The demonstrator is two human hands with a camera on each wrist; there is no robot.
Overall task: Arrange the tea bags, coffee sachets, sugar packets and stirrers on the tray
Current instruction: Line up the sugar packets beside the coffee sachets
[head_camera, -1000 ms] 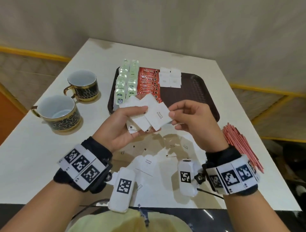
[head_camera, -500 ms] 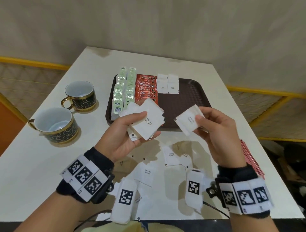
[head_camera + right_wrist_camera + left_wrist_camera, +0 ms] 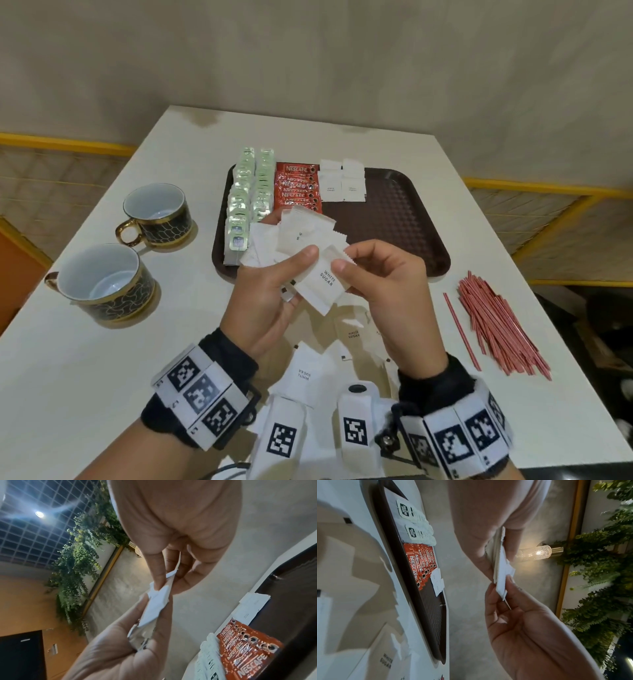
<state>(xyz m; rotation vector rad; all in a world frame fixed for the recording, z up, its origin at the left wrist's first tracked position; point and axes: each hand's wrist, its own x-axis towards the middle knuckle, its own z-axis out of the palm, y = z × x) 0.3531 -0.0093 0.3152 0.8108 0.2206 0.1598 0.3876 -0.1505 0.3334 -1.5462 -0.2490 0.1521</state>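
My left hand (image 3: 274,294) grips a fanned stack of white sugar packets (image 3: 301,233) above the table's middle. My right hand (image 3: 380,284) pinches one white sugar packet (image 3: 325,281) against that stack; the pinch shows in the left wrist view (image 3: 502,586) and the right wrist view (image 3: 159,601). The brown tray (image 3: 394,219) holds two rows of green tea bags (image 3: 250,195), red coffee sachets (image 3: 298,188) and a few sugar packets (image 3: 342,185) at its far edge. More sugar packets (image 3: 305,373) lie loose on the table under my hands. Red stirrers (image 3: 496,329) lie in a pile to the right.
Two black-and-gold cups (image 3: 102,281) (image 3: 156,214) stand on the left of the white table (image 3: 85,359). The tray's right half is bare. Yellow railings run behind the table on both sides.
My right hand, which held one packet apart to the right half a second ago, has brought it back against the stack in my left hand. The view has tilted up slightly.
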